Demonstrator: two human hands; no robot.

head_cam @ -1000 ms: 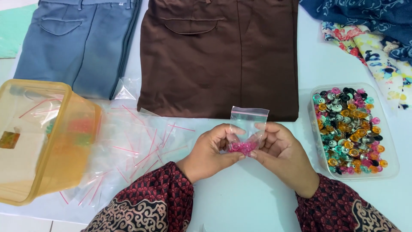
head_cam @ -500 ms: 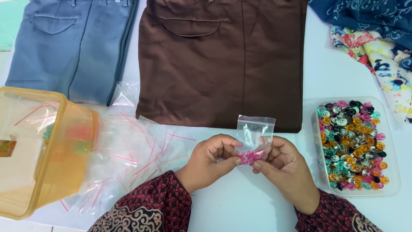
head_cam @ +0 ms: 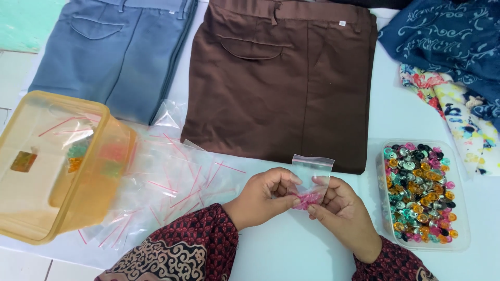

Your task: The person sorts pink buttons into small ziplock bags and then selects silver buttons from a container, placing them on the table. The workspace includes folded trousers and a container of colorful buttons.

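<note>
Pinching the bag (head_cam: 311, 177) of pink beads (head_cam: 306, 200), your left hand (head_cam: 263, 200) and right hand (head_cam: 341, 216) have drifted nearer the tray (head_cam: 461, 237).

Both hands, left hand (head_cam: 263, 200) and right hand (head_cam: 341, 213), pinch a small clear zip bag (head_cam: 311, 174) holding pink beads (head_cam: 307, 200) (bag upright, mouth at top). Brown trousers (head_cam: 281, 78) lie just behind; a clear tray of mixed buttons (head_cam: 419, 195) sits right, loose zip bags (head_cam: 172, 187) and an orange tub (head_cam: 57, 166) left.
</note>
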